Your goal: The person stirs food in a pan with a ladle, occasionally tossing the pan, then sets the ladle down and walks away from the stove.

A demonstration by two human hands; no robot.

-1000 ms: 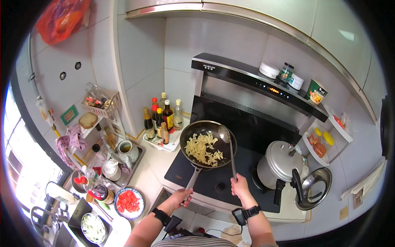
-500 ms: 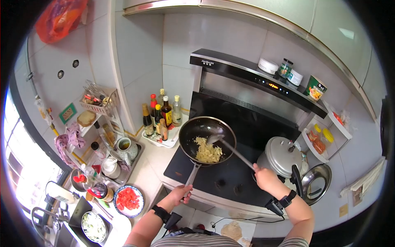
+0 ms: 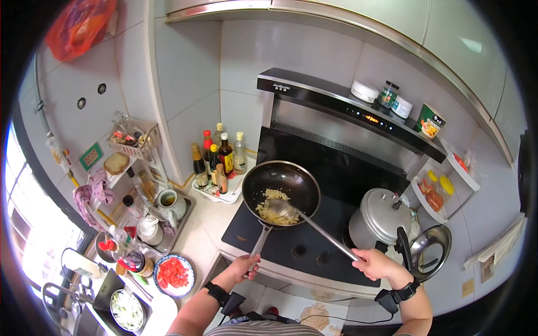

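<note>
A dark wok (image 3: 297, 182) stands on the black stove top (image 3: 280, 245), with pale chopped food (image 3: 280, 217) in its lower part. Wrapped round the wok's handle (image 3: 261, 239) is my left hand (image 3: 245, 267). My right hand (image 3: 374, 264) grips the end of a long metal spatula (image 3: 330, 238). The spatula's head lies in the wok on the food, partly covering it.
Right of the wok sits a pressure cooker (image 3: 384, 215), with a metal lid (image 3: 431, 252) beyond it. Bottles (image 3: 226, 154) stand on a tray (image 3: 218, 193) at the back left. At the left are a plate of chopped red food (image 3: 172, 275) and a bowl (image 3: 127, 309).
The spatula's head has moved down and left through the food, which is now more spread out. My right hand has shifted right and down. My left hand stays on the handle.
</note>
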